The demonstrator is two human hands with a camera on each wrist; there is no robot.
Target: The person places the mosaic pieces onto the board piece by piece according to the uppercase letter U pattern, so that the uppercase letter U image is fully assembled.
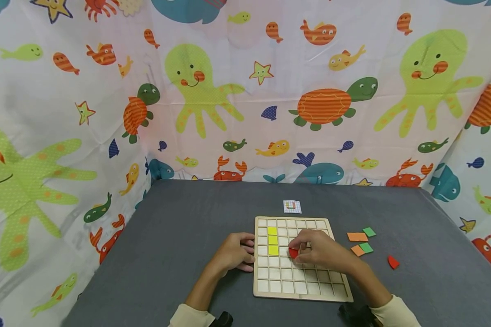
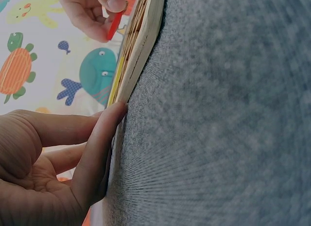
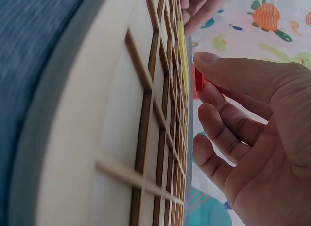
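A wooden grid board [image 1: 274, 286] with white cells lies on the table. Three yellow square tiles [image 1: 273, 250] sit in a column near its left side. My right hand [image 1: 321, 250] is over the middle of the board, pinching a red tile [image 1: 293, 253] between thumb and fingers. From the right wrist side, the red tile [image 3: 199, 80] shows edge-on, held just off the grid. My left hand [image 1: 232, 252] rests against the board's left edge, its fingertips touching the frame; the left wrist view shows these fingers [image 2: 99, 143] along that edge.
A small card [image 1: 292, 206] with a coloured pattern on a grid lies behind the board. To the right are orange tiles [image 1: 358, 237], green tiles [image 1: 369, 232] and another red tile [image 1: 393, 262] with a curved side. A printed sea-animal cloth [image 1: 237, 154] hangs behind the grey table [image 1: 180, 213].
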